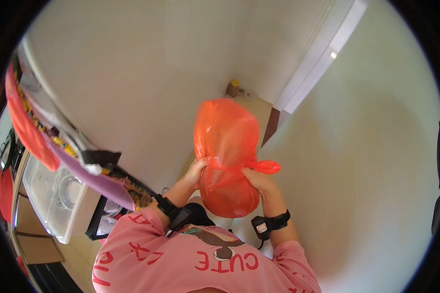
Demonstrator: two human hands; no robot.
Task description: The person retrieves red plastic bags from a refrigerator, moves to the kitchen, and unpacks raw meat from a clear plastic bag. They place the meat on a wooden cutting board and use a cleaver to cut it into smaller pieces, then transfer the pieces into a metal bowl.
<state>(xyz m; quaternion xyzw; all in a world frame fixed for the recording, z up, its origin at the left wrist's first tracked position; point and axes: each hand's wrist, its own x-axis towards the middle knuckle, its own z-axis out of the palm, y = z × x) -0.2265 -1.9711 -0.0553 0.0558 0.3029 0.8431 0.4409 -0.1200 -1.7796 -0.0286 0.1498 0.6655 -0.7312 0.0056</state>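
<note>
An inflated-looking red plastic bag (227, 143) is held up in front of my body, pinched in around its middle, with a puffed part above and a smaller one below. My left hand (198, 173) grips it on the left side at the narrow part. On the right side, my right hand (257, 181) holds the same narrow part, its fingers partly hidden by the plastic. A loop of the bag sticks out to the right above my right hand. What is inside the bag cannot be seen.
Cloths, one pink-red (29, 132) and one purple mesh (91, 183), hang at the left near a clear plastic container (55, 197). A yellow-lidded jar (233, 88) stands in the far corner. A white door frame (311, 69) rises beyond, with a pale wall (359, 175) close on the right.
</note>
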